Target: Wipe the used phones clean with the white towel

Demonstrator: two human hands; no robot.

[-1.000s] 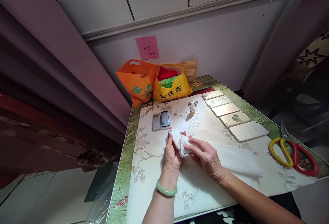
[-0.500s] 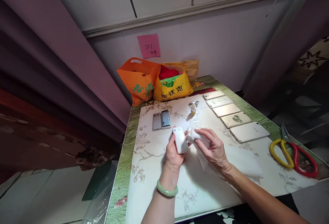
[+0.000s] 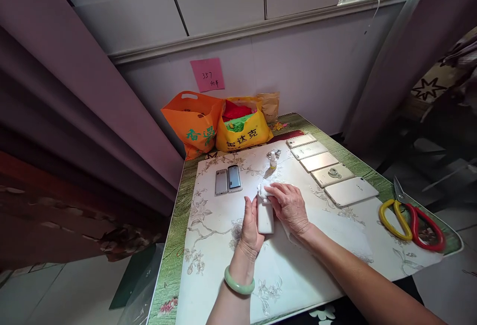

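While a rectangular table with a white floral cover (image 3: 208, 285) spreads below, the left hand (image 3: 251, 226) curls round the nine-o'clock side and the right hand (image 3: 290, 209) pinches a bunched white fuzzy cloth (image 3: 263, 191) over the twelve-o'clock end of a slim white rectangular phone (image 3: 266, 219) mid-table; beyond, toward twelve o'clock, stands a small white-capped bottle (image 3: 273, 161).

Left hand (image 3: 252, 224): cupped, thumb (image 3: 248, 209) extended | right hand (image 3: 289, 206): fingers (image 3: 274, 192) bent, forearm (image 3: 346, 268) slanting inward
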